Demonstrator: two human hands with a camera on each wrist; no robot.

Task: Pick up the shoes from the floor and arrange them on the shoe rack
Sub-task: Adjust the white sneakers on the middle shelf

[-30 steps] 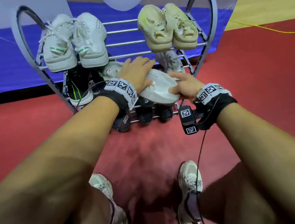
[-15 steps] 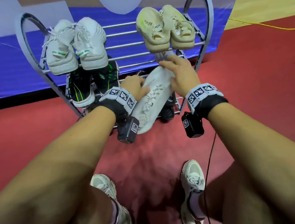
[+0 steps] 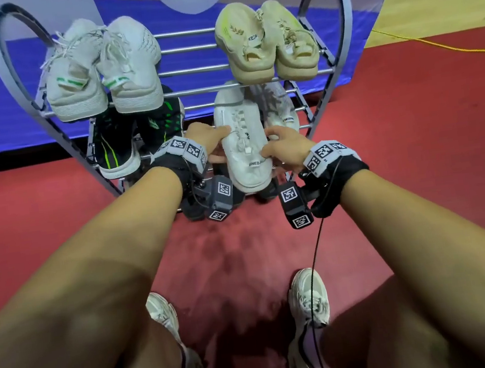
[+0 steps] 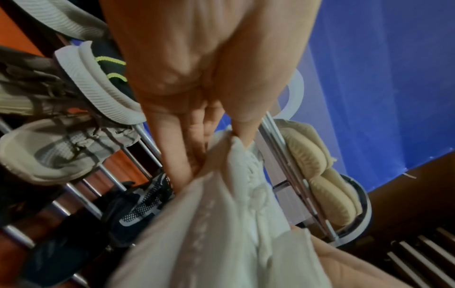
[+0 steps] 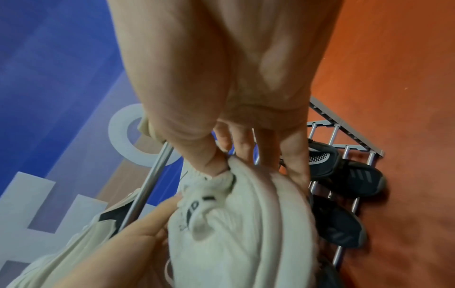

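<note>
Standing in the upper middle of the head view, the shoe rack (image 3: 325,5) is on the red floor (image 3: 413,138) with shoes on its metal bars. The top shelf has a white pair (image 3: 102,69) at the upper left of the frame and a tan pair (image 3: 266,43) at the upper right. The middle shelf has a black and green pair (image 3: 125,137) on the left side. A white shoe (image 3: 243,141) sits in the middle of the frame on the middle shelf, heel toward the camera, just beside its twin (image 3: 282,105). The left hand (image 3: 208,140) holds its left side, fingers (image 4: 177,148) clamped on it with the thumb. The right hand (image 3: 284,148) holds its right side, fingers (image 5: 293,161) clamped around the heel. Dark shoes (image 5: 344,175) sit on the bottom shelf.
</note>
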